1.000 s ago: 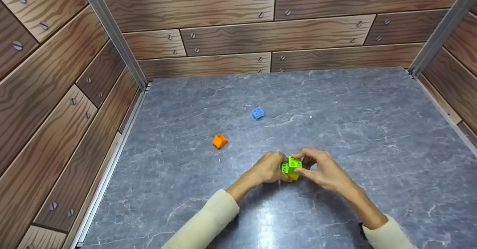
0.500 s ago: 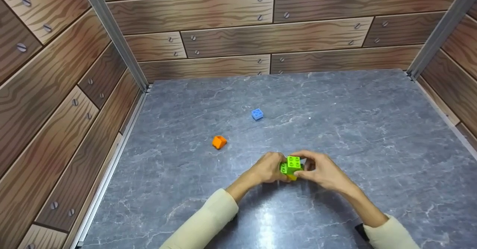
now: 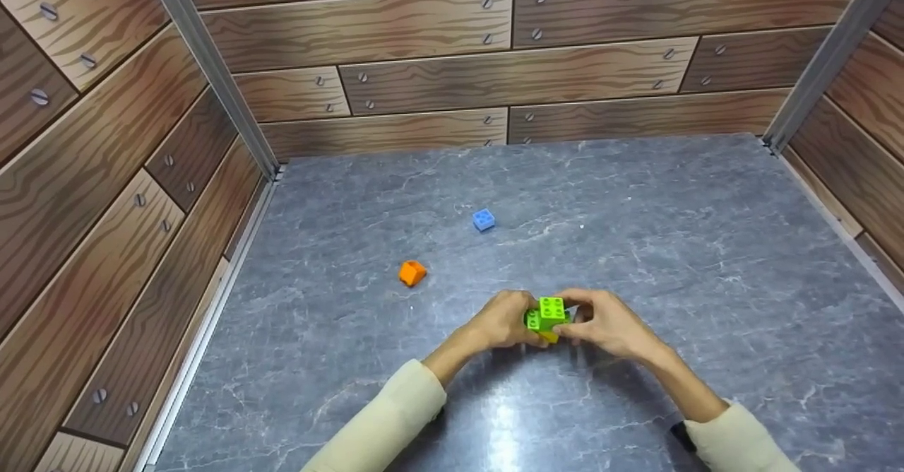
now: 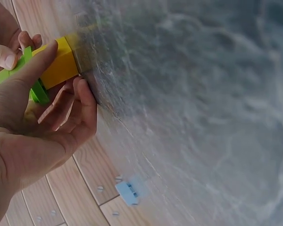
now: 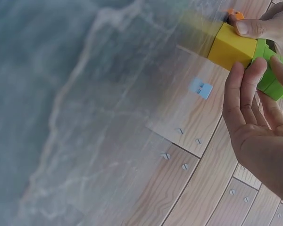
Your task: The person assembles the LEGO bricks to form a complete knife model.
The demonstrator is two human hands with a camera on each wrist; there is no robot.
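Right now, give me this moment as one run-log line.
left hand: grips yellow block | right hand: holds top green block | blue block, orange block: apart on table

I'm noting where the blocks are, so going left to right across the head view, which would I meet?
Orange block, blue block, then the green-and-yellow stack held between the left hand and right hand.
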